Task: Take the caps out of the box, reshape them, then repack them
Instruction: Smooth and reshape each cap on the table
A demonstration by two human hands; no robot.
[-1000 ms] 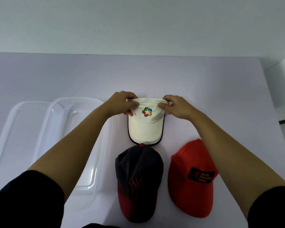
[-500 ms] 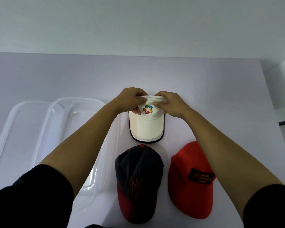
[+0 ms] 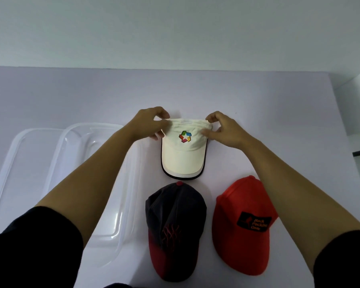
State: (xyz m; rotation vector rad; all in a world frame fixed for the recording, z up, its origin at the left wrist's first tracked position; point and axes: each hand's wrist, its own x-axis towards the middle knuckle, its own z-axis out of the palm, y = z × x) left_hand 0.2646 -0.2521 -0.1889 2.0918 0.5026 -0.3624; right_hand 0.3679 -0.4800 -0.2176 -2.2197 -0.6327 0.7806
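Note:
A cream cap [image 3: 183, 156] with a colourful logo and a dark-edged brim lies on the table, brim toward me. My left hand [image 3: 147, 125] pinches the crown's left side and my right hand [image 3: 224, 129] pinches its right side, stretching the crown between them. Nearer to me lie a black cap with a red brim [image 3: 175, 229] and an all-red cap [image 3: 243, 223] with a black patch. The clear plastic box [image 3: 71, 142] stands at the left; I see no cap in it.
A clear lid [image 3: 10, 159] lies to the left of the box. The pale table [image 3: 279, 104] ends at a wall behind and has its right edge close to my right arm.
My hands, which had drawn close together at the middle of the crown, have moved apart to its two sides, spreading the crown wider. The other caps have not moved.

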